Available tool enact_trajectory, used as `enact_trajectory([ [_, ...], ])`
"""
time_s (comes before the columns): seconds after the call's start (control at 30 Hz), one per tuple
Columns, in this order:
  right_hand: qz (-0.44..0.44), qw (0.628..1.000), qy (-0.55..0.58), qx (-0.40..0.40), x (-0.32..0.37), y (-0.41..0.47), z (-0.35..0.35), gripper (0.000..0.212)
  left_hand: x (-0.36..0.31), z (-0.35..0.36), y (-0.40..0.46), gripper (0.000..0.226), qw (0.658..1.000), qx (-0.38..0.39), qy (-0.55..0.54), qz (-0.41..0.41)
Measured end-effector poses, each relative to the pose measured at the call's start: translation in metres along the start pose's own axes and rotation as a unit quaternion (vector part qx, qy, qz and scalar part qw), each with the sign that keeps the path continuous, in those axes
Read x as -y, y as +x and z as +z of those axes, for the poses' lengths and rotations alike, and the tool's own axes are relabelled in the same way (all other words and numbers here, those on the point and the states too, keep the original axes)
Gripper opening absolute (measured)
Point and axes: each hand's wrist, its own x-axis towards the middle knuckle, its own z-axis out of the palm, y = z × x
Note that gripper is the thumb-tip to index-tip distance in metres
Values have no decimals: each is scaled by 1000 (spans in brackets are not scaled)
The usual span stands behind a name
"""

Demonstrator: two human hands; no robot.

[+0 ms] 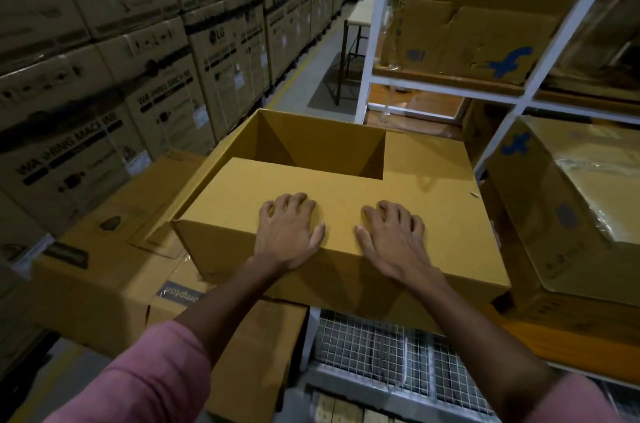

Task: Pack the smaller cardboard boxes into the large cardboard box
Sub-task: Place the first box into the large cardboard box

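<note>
The large cardboard box (332, 211) sits straight ahead of me, long axis running left to right, its open gap on the far side beyond the near flap. My left hand (289, 232) and right hand (393, 237) both press that flap — fingers spread, slightly bent, gripping nothing, equally near.

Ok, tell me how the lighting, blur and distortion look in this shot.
Head view: dim, warm light; dark shadow inside the open box; wide-angle bending curves the white rack; soft blur on the stacked cartons; glare on the plastic-wrapped box; both hands, left and right, fairly sharp.
</note>
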Motion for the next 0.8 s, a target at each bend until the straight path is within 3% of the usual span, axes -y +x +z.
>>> enact_trajectory([
  [0.17, -3, 1000, 2, 15, 19, 21, 6, 58, 15, -1, 12, 66, 999, 35, -18, 19],
  [0.8, 4, 1000, 11, 14, 20, 21, 7, 62, 27, -2, 33, 61, 997, 54, -59, -18],
])
